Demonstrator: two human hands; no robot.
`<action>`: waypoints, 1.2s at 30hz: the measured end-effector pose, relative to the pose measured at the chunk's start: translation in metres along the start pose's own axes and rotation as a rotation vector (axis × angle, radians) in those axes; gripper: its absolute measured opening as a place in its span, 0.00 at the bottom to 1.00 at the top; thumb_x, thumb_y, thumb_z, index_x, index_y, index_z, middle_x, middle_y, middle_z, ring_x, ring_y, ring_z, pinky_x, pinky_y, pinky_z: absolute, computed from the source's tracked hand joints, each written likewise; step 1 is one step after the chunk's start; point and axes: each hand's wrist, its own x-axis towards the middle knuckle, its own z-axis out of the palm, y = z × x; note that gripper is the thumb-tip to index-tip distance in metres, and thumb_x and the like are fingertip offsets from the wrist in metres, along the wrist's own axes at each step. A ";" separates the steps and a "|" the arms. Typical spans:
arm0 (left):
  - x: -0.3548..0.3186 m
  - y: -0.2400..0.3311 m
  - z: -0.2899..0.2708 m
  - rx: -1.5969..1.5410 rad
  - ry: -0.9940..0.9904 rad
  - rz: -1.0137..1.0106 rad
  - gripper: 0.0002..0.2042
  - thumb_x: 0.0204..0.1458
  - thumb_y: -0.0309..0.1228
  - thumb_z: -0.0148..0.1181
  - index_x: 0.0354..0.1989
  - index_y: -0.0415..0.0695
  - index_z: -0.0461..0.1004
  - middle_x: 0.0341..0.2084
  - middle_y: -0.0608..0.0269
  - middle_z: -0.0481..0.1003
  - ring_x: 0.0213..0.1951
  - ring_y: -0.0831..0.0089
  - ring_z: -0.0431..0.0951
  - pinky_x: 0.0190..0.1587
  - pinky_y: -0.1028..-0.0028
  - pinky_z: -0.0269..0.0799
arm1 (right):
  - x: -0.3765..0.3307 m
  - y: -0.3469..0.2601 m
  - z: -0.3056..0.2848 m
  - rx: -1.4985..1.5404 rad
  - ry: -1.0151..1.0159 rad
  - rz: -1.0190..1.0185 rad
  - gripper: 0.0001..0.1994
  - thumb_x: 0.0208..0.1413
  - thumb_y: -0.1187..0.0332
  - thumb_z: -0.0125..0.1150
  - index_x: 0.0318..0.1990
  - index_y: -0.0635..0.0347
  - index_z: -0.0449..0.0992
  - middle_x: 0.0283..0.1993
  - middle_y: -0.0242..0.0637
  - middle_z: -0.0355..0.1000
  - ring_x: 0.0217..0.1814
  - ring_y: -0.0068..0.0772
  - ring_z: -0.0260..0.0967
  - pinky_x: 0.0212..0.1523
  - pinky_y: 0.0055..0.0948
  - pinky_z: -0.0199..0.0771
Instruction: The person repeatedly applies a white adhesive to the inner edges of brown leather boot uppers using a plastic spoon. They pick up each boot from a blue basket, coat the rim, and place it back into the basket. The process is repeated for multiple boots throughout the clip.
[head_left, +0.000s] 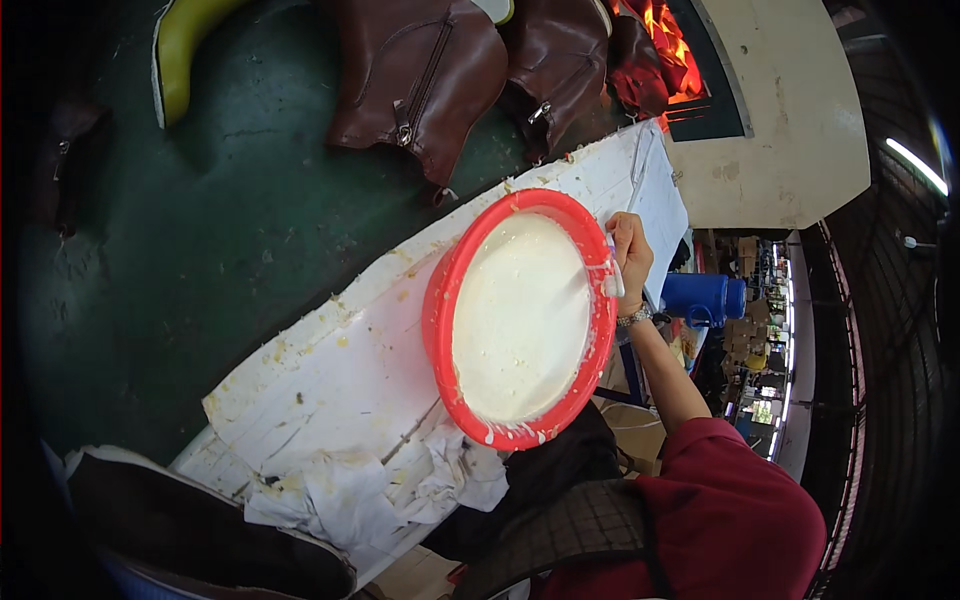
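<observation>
My right hand (630, 262), wearing a metal wristwatch, is closed around a small brush with a white and pale purple handle (612, 280). The brush leans over the rim of a red plastic basin (440, 345), and its head is blurred in the basin. Thick creamy-white liquid, probably glue, (520, 325) fills much of the basin, with drips along the rim. Beyond the basin lie brown leather boot uppers with side zips: a large one (420, 75) and another (555, 70) to its right. My left hand is out of view.
The basin stands on a glue-stained white board (320, 375) along a green belt (230, 230). Crumpled white cloth (400, 490) lies near. A yellow-green piece (185, 60) is at far left. A cream machine (770, 120) glows orange inside. A blue jug (700, 298) stands right.
</observation>
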 end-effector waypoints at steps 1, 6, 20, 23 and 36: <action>0.000 0.000 0.001 -0.062 0.010 -0.012 0.22 0.67 0.39 0.51 0.54 0.29 0.77 0.50 0.43 0.77 0.48 0.55 0.78 0.50 0.58 0.74 | -0.001 0.003 -0.002 -0.018 -0.004 0.008 0.16 0.74 0.61 0.47 0.38 0.61 0.75 0.29 0.33 0.71 0.29 0.22 0.65 0.33 0.25 0.68; 0.000 0.001 0.001 -0.064 0.048 -0.092 0.21 0.65 0.36 0.52 0.55 0.30 0.77 0.50 0.44 0.76 0.47 0.56 0.79 0.48 0.60 0.76 | 0.000 -0.005 0.000 -0.073 0.013 0.014 0.15 0.74 0.60 0.48 0.40 0.60 0.76 0.30 0.33 0.72 0.28 0.21 0.65 0.32 0.25 0.68; 0.005 0.017 0.005 0.109 0.035 -0.208 0.20 0.63 0.33 0.49 0.54 0.31 0.77 0.48 0.46 0.77 0.46 0.57 0.77 0.49 0.62 0.71 | -0.002 -0.005 -0.001 -0.153 -0.014 0.168 0.17 0.74 0.56 0.47 0.45 0.59 0.77 0.30 0.28 0.70 0.27 0.16 0.58 0.28 0.23 0.61; 0.007 0.019 0.010 0.125 0.019 -0.216 0.20 0.63 0.32 0.49 0.54 0.31 0.78 0.48 0.46 0.77 0.46 0.57 0.77 0.49 0.62 0.71 | -0.002 -0.004 0.000 -0.165 -0.025 0.171 0.17 0.74 0.56 0.47 0.45 0.59 0.77 0.29 0.27 0.70 0.26 0.16 0.57 0.27 0.23 0.60; 0.004 0.014 0.006 -0.116 0.094 -0.030 0.22 0.63 0.41 0.58 0.50 0.30 0.81 0.48 0.44 0.81 0.46 0.55 0.81 0.51 0.61 0.76 | -0.003 -0.026 -0.006 -0.192 0.040 0.171 0.14 0.72 0.57 0.47 0.47 0.53 0.79 0.30 0.49 0.77 0.30 0.51 0.77 0.34 0.41 0.74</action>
